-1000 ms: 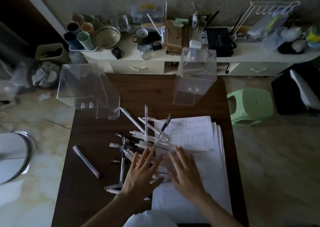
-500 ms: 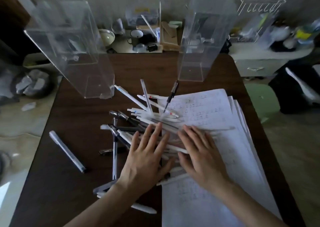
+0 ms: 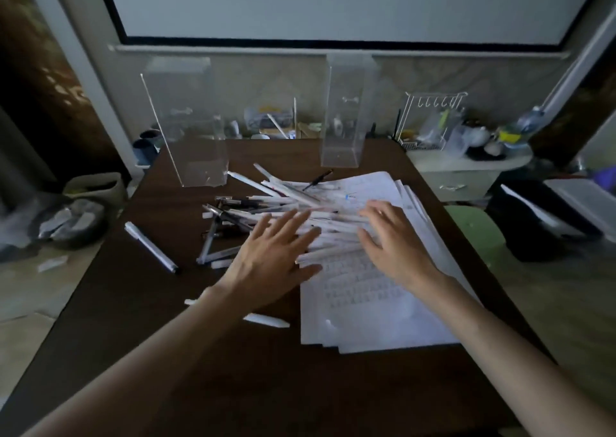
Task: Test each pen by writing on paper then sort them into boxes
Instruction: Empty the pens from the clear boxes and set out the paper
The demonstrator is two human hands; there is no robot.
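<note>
Head view: a heap of pens (image 3: 286, 189) is spread over the far left part of the paper stack (image 3: 366, 310) on the dark table (image 3: 253, 380). The left hand (image 3: 270, 253) at the stack's left edge and the right hand (image 3: 393, 239) over the stack are laid flat on the heap, fingers straight and splayed, nothing gripped. A wide clear box (image 3: 190, 129) and a narrow clear box (image 3: 346, 113) are stood beyond the stack.

The left hand (image 3: 270, 253) and right hand (image 3: 393, 239) lie side by side over the pens (image 3: 300, 208), which overlap the paper (image 3: 376, 306) beneath the right hand. A lone pen (image 3: 150, 247) lies on the tabletop (image 3: 233, 370) left of the left hand. Beyond the hands stand the left box (image 3: 190, 136) and the right box (image 3: 346, 113).
</note>
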